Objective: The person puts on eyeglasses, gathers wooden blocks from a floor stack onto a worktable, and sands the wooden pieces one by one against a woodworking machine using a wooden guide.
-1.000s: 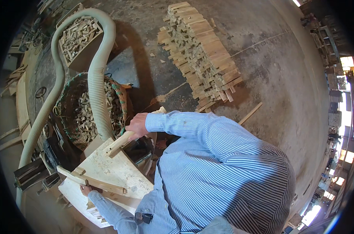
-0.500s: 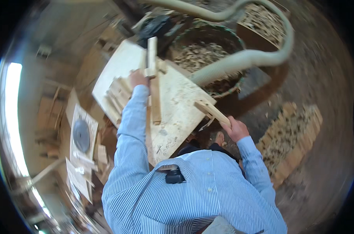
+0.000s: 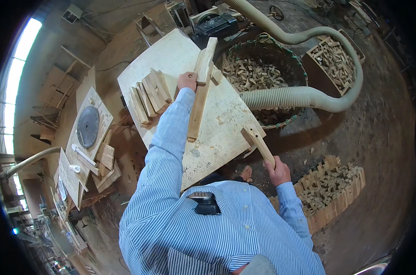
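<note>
On a pale tilted tabletop (image 3: 226, 121), my left hand (image 3: 187, 81) is closed, its fingers curled against upright wooden pieces (image 3: 205, 62). What those fingers hold is hidden. A long wooden bar (image 3: 198, 112) runs from there toward me. Low on the right, my right hand (image 3: 277, 170) grips a wooden strip (image 3: 262, 145) by its near end. Small dark holes show near the strip's far end, which is over the table's right corner. Several cut wooden strips (image 3: 149, 96) lie side by side on the table, left of my left hand.
Behind the table sits a dark motor (image 3: 217, 25). A basket (image 3: 304, 75) of wood offcuts stands beyond the right edge, with a ribbed hose (image 3: 286, 98) across it. Farther right are a box of offcuts (image 3: 334, 64) and stacked wood blocks (image 3: 329, 192). A round grey disc (image 3: 88, 127) lies left.
The whole scene has shifted right and slightly down in view, and is sharper. Both hands keep much the same places relative to the table, the right one still holding the wooden strip.
</note>
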Available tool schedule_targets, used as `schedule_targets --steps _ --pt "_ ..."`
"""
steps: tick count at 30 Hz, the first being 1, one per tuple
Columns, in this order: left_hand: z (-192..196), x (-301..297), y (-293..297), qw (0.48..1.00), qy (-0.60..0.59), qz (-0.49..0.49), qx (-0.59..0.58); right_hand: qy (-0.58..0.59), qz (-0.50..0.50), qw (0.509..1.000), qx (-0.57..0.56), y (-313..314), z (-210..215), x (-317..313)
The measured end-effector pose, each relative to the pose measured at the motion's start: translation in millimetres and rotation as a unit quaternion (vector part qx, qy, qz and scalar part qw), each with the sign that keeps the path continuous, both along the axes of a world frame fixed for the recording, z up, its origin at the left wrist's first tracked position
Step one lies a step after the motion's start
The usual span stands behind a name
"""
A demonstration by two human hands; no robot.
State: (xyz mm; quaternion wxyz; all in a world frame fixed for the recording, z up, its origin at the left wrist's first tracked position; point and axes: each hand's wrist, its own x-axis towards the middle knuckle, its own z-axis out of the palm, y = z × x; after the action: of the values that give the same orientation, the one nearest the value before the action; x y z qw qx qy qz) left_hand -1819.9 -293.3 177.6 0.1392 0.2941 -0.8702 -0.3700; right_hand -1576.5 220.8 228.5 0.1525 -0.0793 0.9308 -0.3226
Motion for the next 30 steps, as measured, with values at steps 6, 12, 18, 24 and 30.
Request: schedule_targets --steps 6,12,18,24,30 --pt "0.8 -21.5 0.2 0.997 0.012 0.02 0.079 -0.01 0.008 1.0 0.013 3.2 -3.9 0.8" --pt "10.7 -26.3 5.3 0.999 0.017 0.027 0.044 -0.007 0.019 0.999 0.027 2.2 -2.1 0.4" --pt "27.8 -33.3 11.9 0.997 -0.012 0.052 -0.048 -0.007 0.025 1.0 0.018 -5.0 -3.5 -6.7" --pt "29.9 -49.6 -7.5 0.996 -0.026 0.042 -0.07 -0.018 0.035 0.999 0.035 -22.9 -2.2 -22.1" --pt "24.8 -84.5 -52.2 0.998 -0.02 0.044 -0.046 -0.016 0.025 0.999 0.025 -63.1 3.1 -52.3"
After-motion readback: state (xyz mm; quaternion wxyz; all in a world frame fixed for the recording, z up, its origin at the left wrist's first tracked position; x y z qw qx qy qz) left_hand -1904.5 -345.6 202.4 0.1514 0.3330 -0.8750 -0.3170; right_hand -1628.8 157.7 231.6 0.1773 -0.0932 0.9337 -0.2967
